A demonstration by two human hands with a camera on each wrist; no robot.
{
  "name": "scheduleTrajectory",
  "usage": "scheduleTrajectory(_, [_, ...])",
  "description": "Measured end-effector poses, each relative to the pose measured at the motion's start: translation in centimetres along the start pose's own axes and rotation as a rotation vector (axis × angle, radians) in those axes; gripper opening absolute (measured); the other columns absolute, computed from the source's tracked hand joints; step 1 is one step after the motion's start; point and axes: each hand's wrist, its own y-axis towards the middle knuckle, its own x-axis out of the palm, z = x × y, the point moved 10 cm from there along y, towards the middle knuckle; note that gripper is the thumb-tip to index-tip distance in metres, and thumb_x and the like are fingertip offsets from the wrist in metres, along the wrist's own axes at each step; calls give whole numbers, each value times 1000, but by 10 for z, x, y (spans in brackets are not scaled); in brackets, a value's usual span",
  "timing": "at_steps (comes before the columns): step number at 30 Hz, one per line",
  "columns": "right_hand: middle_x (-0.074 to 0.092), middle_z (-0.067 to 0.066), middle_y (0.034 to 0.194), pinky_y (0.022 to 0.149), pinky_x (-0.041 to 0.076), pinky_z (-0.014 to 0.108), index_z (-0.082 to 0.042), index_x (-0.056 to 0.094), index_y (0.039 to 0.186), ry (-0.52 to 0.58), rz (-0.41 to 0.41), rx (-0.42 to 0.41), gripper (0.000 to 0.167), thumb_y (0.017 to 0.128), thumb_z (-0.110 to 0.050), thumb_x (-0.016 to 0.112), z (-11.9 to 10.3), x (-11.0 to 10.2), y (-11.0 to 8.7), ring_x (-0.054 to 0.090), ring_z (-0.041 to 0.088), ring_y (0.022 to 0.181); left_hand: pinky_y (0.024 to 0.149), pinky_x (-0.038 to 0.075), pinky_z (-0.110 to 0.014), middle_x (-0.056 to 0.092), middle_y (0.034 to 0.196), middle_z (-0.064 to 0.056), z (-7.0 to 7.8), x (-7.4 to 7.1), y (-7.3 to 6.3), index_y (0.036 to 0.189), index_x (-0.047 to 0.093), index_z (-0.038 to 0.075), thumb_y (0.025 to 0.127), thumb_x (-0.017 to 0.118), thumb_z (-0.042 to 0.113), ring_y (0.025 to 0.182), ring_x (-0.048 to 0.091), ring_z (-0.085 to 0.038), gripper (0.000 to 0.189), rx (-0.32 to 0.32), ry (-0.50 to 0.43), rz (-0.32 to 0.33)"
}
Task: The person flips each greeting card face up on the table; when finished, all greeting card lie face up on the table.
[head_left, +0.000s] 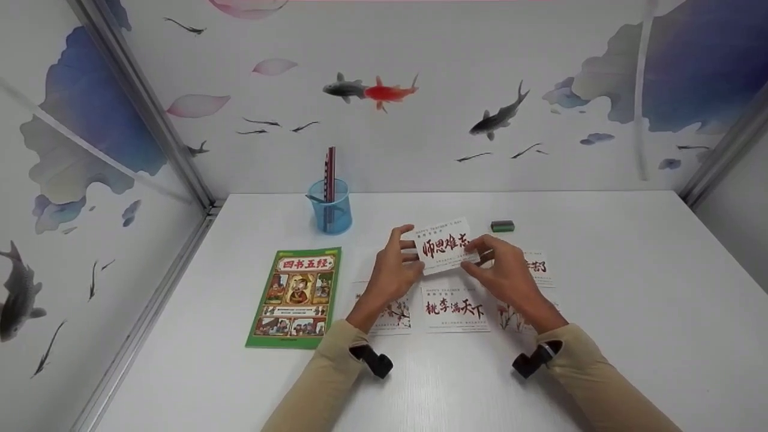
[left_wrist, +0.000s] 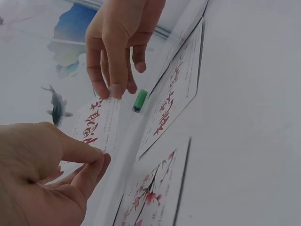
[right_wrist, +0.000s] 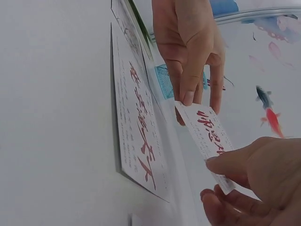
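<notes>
A white card with red Chinese characters (head_left: 445,246) is held up between both hands, tilted above the table. My left hand (head_left: 393,267) pinches its left edge between thumb and fingers. The opposite edge is pinched by my right hand (head_left: 504,270); in the right wrist view that thumb (right_wrist: 230,165) lies on the printed face. Below lies a similar card with red characters (head_left: 457,311). Beside it are a blossom card (head_left: 396,317), partly under my left wrist, and a card with red plants (head_left: 513,319) partly behind my right wrist. Another lettered card (head_left: 540,270) shows past the right hand.
A green picture book (head_left: 294,300) lies left of the cards. Behind stands a blue mesh pen cup (head_left: 339,223) with pencils. A small green eraser-like block (head_left: 503,226) sits at the back right. Printed white walls (head_left: 432,156) enclose the back and sides.
</notes>
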Motion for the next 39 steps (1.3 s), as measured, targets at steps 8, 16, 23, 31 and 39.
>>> scheduleTrajectory(8, [75, 9, 98, 63, 50, 31, -18, 70, 125, -164, -91, 92, 37, 94, -28, 86, 12, 5, -3, 69, 23, 82, 117, 54, -45, 44, 166, -24, 13, 6, -3, 147, 60, 5, 99, 65, -5, 141, 63, -38, 49, 125, 223, -25])
scheduleTrajectory(16, [79, 6, 95, 77, 48, 39, -15, 80, 119, -254, -72, 41, 30, 92, -27, 87, 13, 5, -2, 69, 23, 83, 128, 42, -49, 50, 165, -21, 12, 26, -9, 135, 72, 4, 105, 69, 8, 156, 47, -38, 31, 129, 415, -167])
scheduleTrajectory(23, [74, 16, 113, 97, 46, 60, -15, 85, 107, -299, -66, -20, 21, 91, -28, 87, 9, 7, -1, 67, 39, 107, 130, 38, -43, 64, 154, -14, 12, 38, -11, 128, 78, 5, 107, 66, 15, 153, 51, -33, 26, 141, 589, -240])
scheduleTrajectory(31, [75, 15, 136, 105, 42, 68, -13, 83, 117, -298, -108, -70, 23, 95, -21, 83, 5, 12, -2, 64, 45, 130, 129, 40, -40, 70, 146, -11, 15, 40, -14, 127, 79, 7, 105, 68, 15, 151, 53, -31, 26, 182, 673, -229])
scheduleTrajectory(39, [74, 15, 137, 102, 40, 67, -14, 83, 116, -298, -90, -63, 22, 95, -20, 82, 4, 11, -2, 62, 45, 132, 129, 40, -42, 63, 154, -10, 19, 30, -22, 136, 74, 10, 106, 69, 20, 154, 49, -31, 32, 168, 654, -226])
